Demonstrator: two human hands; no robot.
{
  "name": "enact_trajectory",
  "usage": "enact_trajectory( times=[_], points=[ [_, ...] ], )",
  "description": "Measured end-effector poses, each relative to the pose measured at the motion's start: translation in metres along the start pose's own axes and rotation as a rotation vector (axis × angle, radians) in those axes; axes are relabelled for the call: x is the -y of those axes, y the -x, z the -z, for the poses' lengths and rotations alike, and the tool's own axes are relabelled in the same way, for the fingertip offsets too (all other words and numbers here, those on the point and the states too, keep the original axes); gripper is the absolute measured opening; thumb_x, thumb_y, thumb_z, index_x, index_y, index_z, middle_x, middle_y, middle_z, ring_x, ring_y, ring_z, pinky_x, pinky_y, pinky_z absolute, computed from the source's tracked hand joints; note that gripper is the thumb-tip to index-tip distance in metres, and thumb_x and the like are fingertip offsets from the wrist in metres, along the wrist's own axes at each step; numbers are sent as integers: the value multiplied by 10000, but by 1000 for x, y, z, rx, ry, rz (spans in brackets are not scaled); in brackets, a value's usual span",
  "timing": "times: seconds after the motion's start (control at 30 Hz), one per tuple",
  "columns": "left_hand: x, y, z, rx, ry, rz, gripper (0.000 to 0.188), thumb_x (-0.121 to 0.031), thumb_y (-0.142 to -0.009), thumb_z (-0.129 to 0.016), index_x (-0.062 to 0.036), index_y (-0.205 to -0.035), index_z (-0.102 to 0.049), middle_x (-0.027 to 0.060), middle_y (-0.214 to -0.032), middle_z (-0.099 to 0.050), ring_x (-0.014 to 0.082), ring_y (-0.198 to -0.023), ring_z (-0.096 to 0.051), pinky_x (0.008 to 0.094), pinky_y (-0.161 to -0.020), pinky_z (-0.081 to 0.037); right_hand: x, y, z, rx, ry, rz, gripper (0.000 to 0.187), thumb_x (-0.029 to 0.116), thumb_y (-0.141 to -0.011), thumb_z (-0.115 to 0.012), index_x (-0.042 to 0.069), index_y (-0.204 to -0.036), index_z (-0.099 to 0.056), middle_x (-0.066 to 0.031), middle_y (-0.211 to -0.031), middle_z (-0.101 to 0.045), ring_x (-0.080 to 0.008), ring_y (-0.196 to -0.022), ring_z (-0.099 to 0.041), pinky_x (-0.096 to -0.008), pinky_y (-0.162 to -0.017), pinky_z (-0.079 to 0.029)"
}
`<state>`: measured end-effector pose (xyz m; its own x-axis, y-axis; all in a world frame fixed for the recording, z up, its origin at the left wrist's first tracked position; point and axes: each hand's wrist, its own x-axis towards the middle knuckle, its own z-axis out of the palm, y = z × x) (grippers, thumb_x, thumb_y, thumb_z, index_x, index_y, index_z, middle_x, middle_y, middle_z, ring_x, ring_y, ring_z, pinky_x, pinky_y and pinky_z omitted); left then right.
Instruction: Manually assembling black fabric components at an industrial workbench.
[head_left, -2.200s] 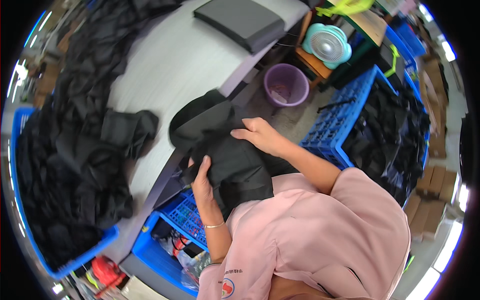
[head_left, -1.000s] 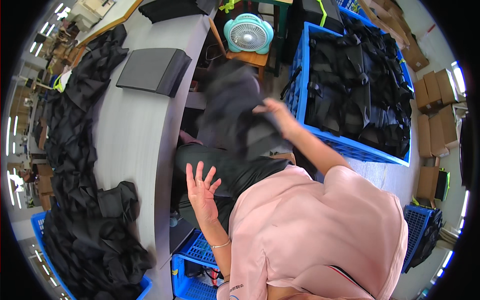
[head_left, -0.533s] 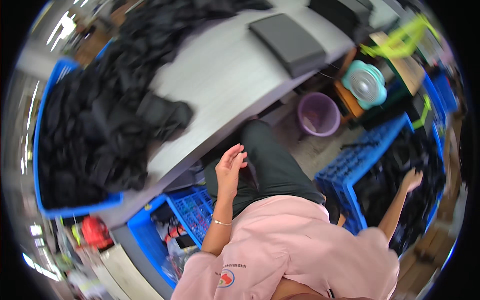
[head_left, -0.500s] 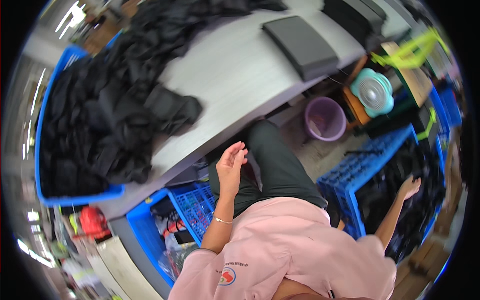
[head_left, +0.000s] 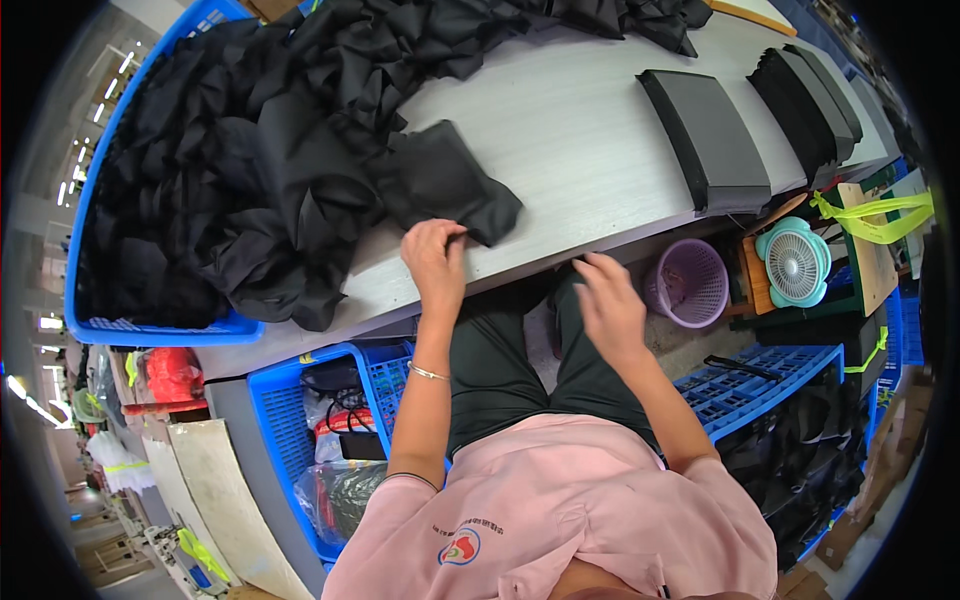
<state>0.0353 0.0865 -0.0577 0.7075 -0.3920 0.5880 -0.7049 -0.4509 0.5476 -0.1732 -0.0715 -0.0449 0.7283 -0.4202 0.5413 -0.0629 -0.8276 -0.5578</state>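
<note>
My left hand [head_left: 436, 266] is at the table's near edge, its fingers closed on the near corner of a black fabric piece [head_left: 440, 178]. That piece lies flat at the right end of a large crumpled heap of black fabric [head_left: 250, 180]. Over my right thigh, just off the table edge, my right hand [head_left: 610, 312] hovers with its fingers slightly bent and apart. It seems to hold nothing, though the fingers are a little blurred.
The pale table [head_left: 560, 130] bears stacks of flat black pieces [head_left: 715, 140] at right. The heap spills from a blue crate [head_left: 200, 335]. Below are a purple bin [head_left: 690, 280], a turquoise fan [head_left: 795, 262], a blue crate of black pieces [head_left: 790, 450] and another crate [head_left: 280, 400].
My right hand has come from the crate at right to the front of the table. My left hand has reached forward onto the black fabric piece. The view has turned.
</note>
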Motion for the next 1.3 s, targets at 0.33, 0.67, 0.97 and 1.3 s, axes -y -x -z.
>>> enact_trajectory(
  times=[0.33,0.67,0.97,1.3],
  points=[
    [-69,19,23,-112,360,173,971,-187,-725,-876,-36,-1499,-308,184,-1588,-225,358,-1382,-385,440,-1132,-334,29,-75,-45,-1,-463,-204,178,67,-881,-666,16,-1050,-684,-119,-940,-686,-234,-822,-682,-313,-687,-510],
    [-84,-5,-32,202,508,409,739,-53,-783,-769,-26,-1430,-412,168,-1285,-573,292,-1141,-598,365,-1008,-464,4,-23,-35,63,-1109,-987,222,179,-952,-665,-32,-1022,-664,-46,-950,-693,-82,-761,-626,-256,-666,-516],
    [-89,-10,-33,263,493,305,169,-159,-831,-740,-8,-898,-704,88,-825,-677,254,-854,-622,368,-792,-464,22,-23,8,-110,41,176,251,-4,-818,-667,3,-1066,-631,-146,-1084,-625,-320,-927,-638,-384,-816,-526],
    [-162,54,21,446,651,-92,124,-113,-793,-762,-32,-827,-675,80,-802,-650,255,-732,-593,353,-697,-413,1,-74,-3,812,115,-132,334,52,-802,-617,-7,-1130,-617,-171,-1135,-622,-301,-1051,-623,-374,-886,-526]
  ],
)
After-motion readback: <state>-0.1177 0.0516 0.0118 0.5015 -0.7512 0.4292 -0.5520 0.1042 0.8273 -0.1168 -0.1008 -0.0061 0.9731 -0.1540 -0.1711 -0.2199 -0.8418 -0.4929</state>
